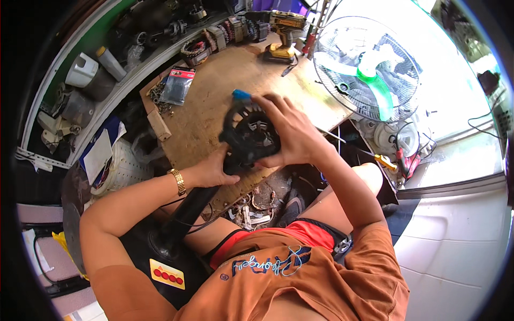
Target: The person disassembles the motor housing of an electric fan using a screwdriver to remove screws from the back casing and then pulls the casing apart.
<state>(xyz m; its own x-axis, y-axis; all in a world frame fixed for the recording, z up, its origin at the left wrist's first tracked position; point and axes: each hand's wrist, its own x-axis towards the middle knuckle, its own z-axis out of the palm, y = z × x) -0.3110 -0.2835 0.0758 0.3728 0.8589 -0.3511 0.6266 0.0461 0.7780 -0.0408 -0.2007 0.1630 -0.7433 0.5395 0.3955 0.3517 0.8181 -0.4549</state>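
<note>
Black slotted housing [251, 131], round and open-faced, sits at the upper end of a tilted black pole [193, 208], above the near edge of a wooden workbench [206, 115], with the right hand [294, 131] clamped on its right side and the left hand [214, 168] closed around its lower neck, the left fingers partly hidden. A small blue piece [241, 94] shows at its upper rim, near the right fingertips. Farther out, a dark plastic packet [178, 85] lies at the bench's left, a yellow cordless drill [285, 38] stands at its far edge, and a fan grille [342, 93] with green blades [383, 100] is to the right.
</note>
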